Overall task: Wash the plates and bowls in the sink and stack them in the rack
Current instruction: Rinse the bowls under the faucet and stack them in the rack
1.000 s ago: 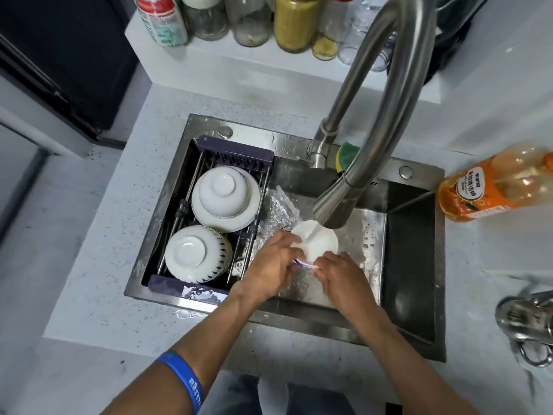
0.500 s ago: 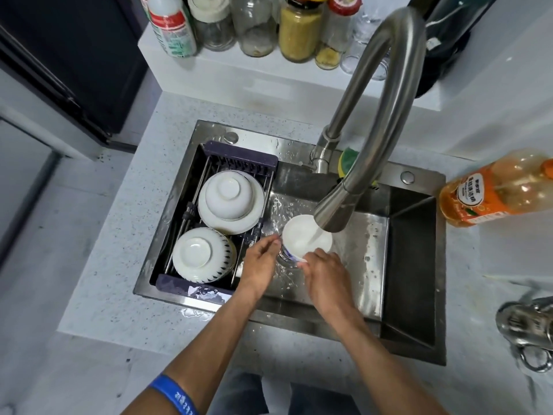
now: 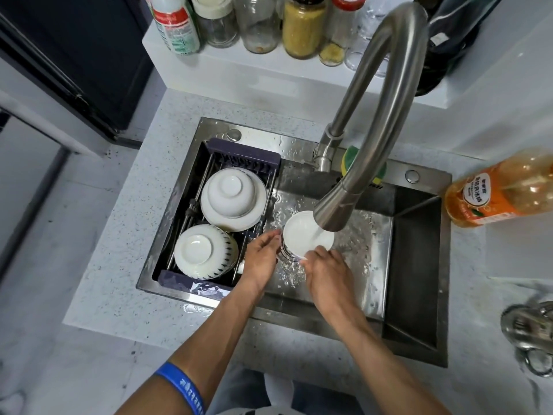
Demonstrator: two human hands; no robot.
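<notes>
A small white bowl point(image 3: 302, 235) with a dark striped outside sits upright under the running tap point(image 3: 332, 214), and water pours into it. My left hand point(image 3: 263, 259) holds its left side with fingers against the wall. My right hand point(image 3: 326, 271) grips its near rim. Left of them, the dark rack point(image 3: 248, 154) spans the sink point(image 3: 416, 265). In the rack an upturned bowl point(image 3: 232, 194) rests on a plate point(image 3: 257, 217), and a second upturned bowl point(image 3: 203, 250) with a dark pattern lies nearer me.
A green and yellow sponge point(image 3: 350, 160) lies behind the tap's base. An orange bottle point(image 3: 502, 190) lies on the counter at the right. Jars and bottles point(image 3: 302, 25) line the raised shelf at the back. A metal object point(image 3: 529, 330) sits at the right edge.
The bowl has been turned from mouth-down to mouth-up under the water. My hands shifted to its left side and near rim. The camera view rose slightly.
</notes>
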